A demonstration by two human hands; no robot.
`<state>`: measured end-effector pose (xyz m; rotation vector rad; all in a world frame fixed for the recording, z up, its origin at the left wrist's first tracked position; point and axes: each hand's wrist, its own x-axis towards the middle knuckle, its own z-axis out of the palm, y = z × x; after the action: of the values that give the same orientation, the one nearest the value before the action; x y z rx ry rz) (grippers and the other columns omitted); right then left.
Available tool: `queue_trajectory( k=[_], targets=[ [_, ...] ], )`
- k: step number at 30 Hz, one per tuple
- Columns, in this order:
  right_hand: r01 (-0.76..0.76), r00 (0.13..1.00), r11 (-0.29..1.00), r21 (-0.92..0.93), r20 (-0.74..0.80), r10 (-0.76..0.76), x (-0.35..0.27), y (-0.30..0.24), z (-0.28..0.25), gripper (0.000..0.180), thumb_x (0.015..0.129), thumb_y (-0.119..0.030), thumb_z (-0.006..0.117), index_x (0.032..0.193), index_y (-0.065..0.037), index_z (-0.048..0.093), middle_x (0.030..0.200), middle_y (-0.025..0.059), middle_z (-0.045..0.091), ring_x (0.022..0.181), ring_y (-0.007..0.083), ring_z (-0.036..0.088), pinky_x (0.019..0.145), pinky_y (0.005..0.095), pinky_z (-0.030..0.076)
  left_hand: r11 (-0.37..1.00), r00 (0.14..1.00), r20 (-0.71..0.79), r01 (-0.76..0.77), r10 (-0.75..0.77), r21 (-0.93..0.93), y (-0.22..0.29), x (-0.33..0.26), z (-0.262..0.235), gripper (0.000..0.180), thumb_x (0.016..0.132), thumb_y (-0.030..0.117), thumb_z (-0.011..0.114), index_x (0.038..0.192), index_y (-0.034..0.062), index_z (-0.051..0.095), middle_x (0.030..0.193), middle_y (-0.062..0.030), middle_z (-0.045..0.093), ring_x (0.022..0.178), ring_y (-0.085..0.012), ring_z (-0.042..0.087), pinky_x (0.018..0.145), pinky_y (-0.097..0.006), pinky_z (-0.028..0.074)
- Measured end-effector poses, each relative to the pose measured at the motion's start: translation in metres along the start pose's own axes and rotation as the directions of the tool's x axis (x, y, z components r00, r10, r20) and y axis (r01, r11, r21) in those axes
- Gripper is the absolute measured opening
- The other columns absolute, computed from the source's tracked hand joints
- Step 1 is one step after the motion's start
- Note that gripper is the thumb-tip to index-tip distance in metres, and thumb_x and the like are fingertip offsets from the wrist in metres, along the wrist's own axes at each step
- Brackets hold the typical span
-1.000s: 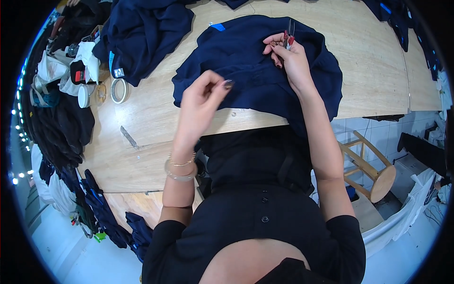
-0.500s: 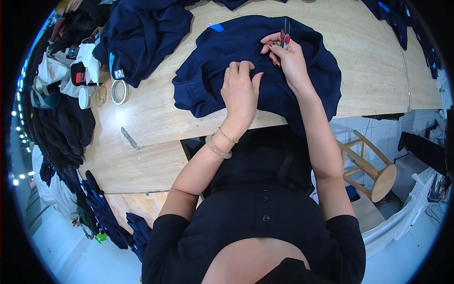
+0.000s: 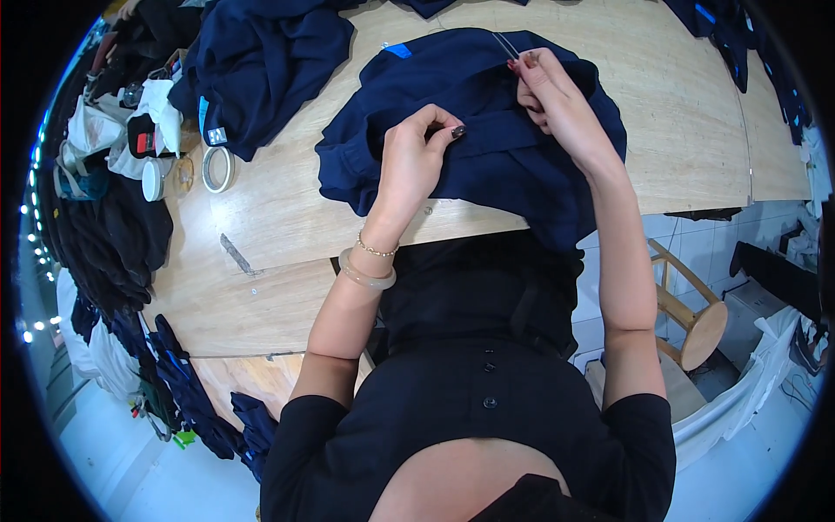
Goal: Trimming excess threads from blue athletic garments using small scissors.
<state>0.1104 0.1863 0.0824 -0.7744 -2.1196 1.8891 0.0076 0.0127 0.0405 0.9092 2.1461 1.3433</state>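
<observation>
A dark navy garment (image 3: 500, 174) with gathered, ribbed-looking edges lies bunched on the wooden table in front of me. My left hand (image 3: 410, 158) pinches its cloth near the middle, thumb and forefinger together. On the right, my right hand (image 3: 564, 109) is closed around small thread snips (image 3: 504, 43). Their two thin metal blades point up and to the left, over the garment's far part; the grip is mostly hidden in my fingers. Whether those fingers also grasp cloth cannot be made out. A blue tag (image 3: 397, 50) shows at the garment's far left edge.
Another navy garment (image 3: 261, 70) lies at the far left, close to a tape roll (image 3: 218, 170) and a white round jar (image 3: 153, 180). Dark clothes (image 3: 113, 235) are heaped along the left edge. A wooden stool (image 3: 703, 335) stands at the right below the table (image 3: 687, 130).
My left hand has moved left and its spread fingers have closed into a pinch on the cloth. My right hand has shifted right, and the snips now tilt leftward.
</observation>
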Motion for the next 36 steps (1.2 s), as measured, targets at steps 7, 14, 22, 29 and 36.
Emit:
queue_trajectory(
  k=[7, 14, 22, 29, 36],
  targets=[
    [0.296, 0.939, 0.807, -0.511, 0.003, -0.343, -0.010, -0.006, -0.015, 0.014, 0.089, -0.019, 0.061, 0.093, -0.006, 0.060, 0.078, 0.0058, 0.063, 0.070, 0.0184, 0.059, 0.069, 0.0281, 0.045, 0.997, 0.997, 0.018, -0.071, 0.072, -0.030, 0.007, 0.015, -0.002, 0.004, 0.092, -0.002, 0.052, 0.089, -0.0038, 0.054, 0.088, -0.0082, 0.068, 0.077, -0.0106, 0.063, 0.071, -0.024, 0.053],
    [0.399, 0.877, 0.512, -0.760, 0.153, -0.456, -0.011, -0.003, -0.006, 0.015, 0.082, -0.020, 0.068, 0.088, -0.007, 0.062, 0.077, 0.0041, 0.062, 0.078, 0.0219, 0.061, 0.067, 0.0336, 0.048, 0.998, 0.998, -0.018, -0.063, 0.063, -0.015, 0.009, 0.015, 0.002, 0.005, 0.095, -0.002, 0.048, 0.092, -0.0038, 0.052, 0.088, -0.0112, 0.068, 0.086, -0.0154, 0.068, 0.074, -0.025, 0.055],
    [0.422, 0.861, 0.356, -0.834, 0.245, -0.447, -0.010, -0.013, 0.003, 0.017, 0.080, -0.020, 0.069, 0.090, -0.006, 0.064, 0.081, 0.0037, 0.062, 0.082, 0.0206, 0.060, 0.070, 0.0323, 0.050, 0.984, 0.983, -0.087, -0.151, 0.159, 0.095, 0.012, 0.012, 0.003, 0.004, 0.090, 0.001, 0.055, 0.089, -0.0009, 0.053, 0.074, -0.0186, 0.064, 0.070, -0.0341, 0.065, 0.061, -0.037, 0.050],
    [0.461, 0.837, 0.220, -0.860, 0.338, -0.431, -0.008, -0.025, 0.006, 0.018, 0.079, -0.018, 0.069, 0.093, -0.008, 0.066, 0.084, 0.0036, 0.063, 0.083, 0.0199, 0.060, 0.071, 0.0304, 0.052, 0.969, 0.974, -0.106, -0.178, 0.198, 0.170, 0.016, 0.011, -0.002, 0.006, 0.089, 0.004, 0.058, 0.088, -0.0001, 0.053, 0.073, -0.0190, 0.062, 0.070, -0.0369, 0.063, 0.062, -0.042, 0.049],
    [0.485, 0.827, 0.263, -0.834, 0.340, -0.447, -0.007, -0.022, 0.007, 0.016, 0.080, -0.018, 0.069, 0.091, -0.008, 0.065, 0.081, 0.0035, 0.062, 0.080, 0.0197, 0.059, 0.069, 0.0306, 0.051, 0.962, 0.981, -0.065, -0.164, 0.182, 0.218, 0.020, 0.012, -0.004, 0.005, 0.088, 0.004, 0.058, 0.087, 0.0001, 0.054, 0.072, -0.0187, 0.061, 0.071, -0.0369, 0.062, 0.064, -0.043, 0.049]
  ],
)
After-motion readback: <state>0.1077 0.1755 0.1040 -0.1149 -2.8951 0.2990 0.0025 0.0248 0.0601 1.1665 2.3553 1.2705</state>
